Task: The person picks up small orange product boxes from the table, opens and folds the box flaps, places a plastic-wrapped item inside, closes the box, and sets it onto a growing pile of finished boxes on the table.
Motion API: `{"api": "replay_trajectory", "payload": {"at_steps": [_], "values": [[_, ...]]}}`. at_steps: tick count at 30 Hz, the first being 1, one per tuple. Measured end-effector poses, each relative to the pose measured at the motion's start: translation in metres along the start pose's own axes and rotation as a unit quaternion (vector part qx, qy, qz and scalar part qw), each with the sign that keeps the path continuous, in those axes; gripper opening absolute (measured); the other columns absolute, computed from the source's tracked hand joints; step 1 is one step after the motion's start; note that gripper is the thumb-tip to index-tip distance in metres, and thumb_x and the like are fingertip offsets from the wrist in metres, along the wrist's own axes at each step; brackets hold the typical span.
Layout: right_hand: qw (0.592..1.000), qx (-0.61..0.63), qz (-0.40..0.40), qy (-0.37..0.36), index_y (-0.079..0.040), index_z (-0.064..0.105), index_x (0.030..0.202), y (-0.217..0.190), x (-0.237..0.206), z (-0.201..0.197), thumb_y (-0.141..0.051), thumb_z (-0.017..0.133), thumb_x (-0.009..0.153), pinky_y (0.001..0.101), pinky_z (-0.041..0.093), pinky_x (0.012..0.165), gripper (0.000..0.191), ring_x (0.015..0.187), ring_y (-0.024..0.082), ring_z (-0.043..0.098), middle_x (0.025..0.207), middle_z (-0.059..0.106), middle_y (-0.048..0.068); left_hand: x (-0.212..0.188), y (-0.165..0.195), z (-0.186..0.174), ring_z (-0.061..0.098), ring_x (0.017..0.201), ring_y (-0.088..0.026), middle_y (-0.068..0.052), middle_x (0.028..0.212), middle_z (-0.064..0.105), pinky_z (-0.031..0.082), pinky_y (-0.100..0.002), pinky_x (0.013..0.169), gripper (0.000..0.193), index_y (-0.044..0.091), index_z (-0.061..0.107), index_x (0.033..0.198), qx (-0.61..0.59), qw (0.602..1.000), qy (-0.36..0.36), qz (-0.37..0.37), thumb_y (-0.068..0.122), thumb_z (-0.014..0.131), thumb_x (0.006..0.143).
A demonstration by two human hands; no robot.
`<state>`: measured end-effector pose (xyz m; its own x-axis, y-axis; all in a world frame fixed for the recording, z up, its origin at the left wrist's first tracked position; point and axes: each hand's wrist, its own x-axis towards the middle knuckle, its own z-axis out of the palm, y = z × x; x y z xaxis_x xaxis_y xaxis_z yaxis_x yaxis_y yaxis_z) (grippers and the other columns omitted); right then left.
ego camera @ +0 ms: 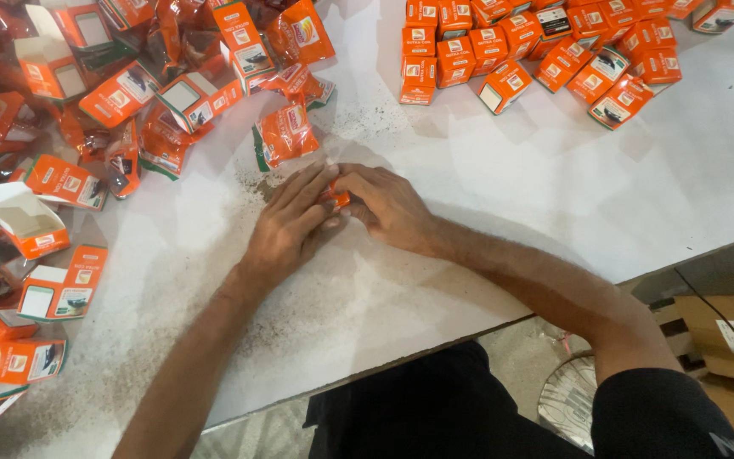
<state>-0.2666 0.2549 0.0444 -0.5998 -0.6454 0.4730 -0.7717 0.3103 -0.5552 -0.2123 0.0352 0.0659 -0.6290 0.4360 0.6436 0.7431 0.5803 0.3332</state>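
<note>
My left hand and my right hand meet at the middle of the white table. Between the fingertips of both hands I press a small orange packet; only a sliver of it shows. Just beyond my hands lies an orange plastic pouch on the table. Dark powder is scattered on the table around my hands.
A heap of open orange cartons and pouches covers the left side. Several closed orange boxes stand grouped at the back right. The table edge runs diagonally at lower right, with a brown cardboard box on the floor beyond it.
</note>
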Motion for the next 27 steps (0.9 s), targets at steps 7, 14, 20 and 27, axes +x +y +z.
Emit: {"api": "replay_trajectory", "payload": {"at_steps": [7, 14, 20, 27], "values": [[0.995, -0.098, -0.015, 0.001, -0.013, 0.058, 0.121, 0.002, 0.0, -0.003, -0.006, 0.073, 0.088, 0.0498, 0.049, 0.106, 0.037, 0.13, 0.043, 0.056, 0.149, 0.05, 0.021, -0.01, -0.006, -0.001, 0.044, 0.147, -0.038, -0.018, 0.151, 0.053, 0.036, -0.057, 0.123, 0.02, 0.003, 0.067, 0.104, 0.032, 0.998, -0.009, -0.044, 0.008, 0.079, 0.089], [0.984, -0.132, -0.023, 0.114, -0.006, 0.045, 0.144, 0.005, 0.006, -0.027, -0.025, 0.075, 0.098, 0.0523, 0.038, 0.117, 0.059, 0.142, 0.044, 0.042, 0.152, 0.042, 0.028, 0.011, -0.115, -0.054, 0.042, 0.129, -0.054, -0.032, 0.136, 0.053, 0.027, -0.07, 0.112, 0.071, -0.012, 0.049, 0.136, 0.285, 0.914, 0.147, -0.25, 0.013, 0.085, 0.08], [0.867, 0.468, 0.171, -0.033, -0.001, 0.04, 0.153, 0.017, 0.003, 0.008, -0.039, 0.066, 0.105, 0.0378, 0.05, 0.116, 0.067, 0.13, 0.02, 0.059, 0.14, 0.058, 0.015, 0.015, -0.047, -0.006, 0.055, 0.129, -0.043, -0.025, 0.133, 0.056, 0.05, -0.052, 0.112, 0.054, -0.009, 0.053, 0.134, 0.218, 0.966, 0.14, -0.008, 0.003, 0.085, 0.092], [0.985, 0.083, 0.151, 0.026, 0.001, 0.032, 0.154, 0.025, -0.006, -0.008, -0.022, 0.072, 0.095, 0.0433, 0.049, 0.109, 0.075, 0.13, 0.035, 0.06, 0.138, 0.061, 0.023, 0.029, -0.033, 0.014, 0.062, 0.107, -0.042, -0.027, 0.135, 0.059, 0.053, -0.053, 0.085, 0.067, -0.006, 0.054, 0.136, 0.204, 0.973, 0.033, -0.107, 0.001, 0.074, 0.072]]}}
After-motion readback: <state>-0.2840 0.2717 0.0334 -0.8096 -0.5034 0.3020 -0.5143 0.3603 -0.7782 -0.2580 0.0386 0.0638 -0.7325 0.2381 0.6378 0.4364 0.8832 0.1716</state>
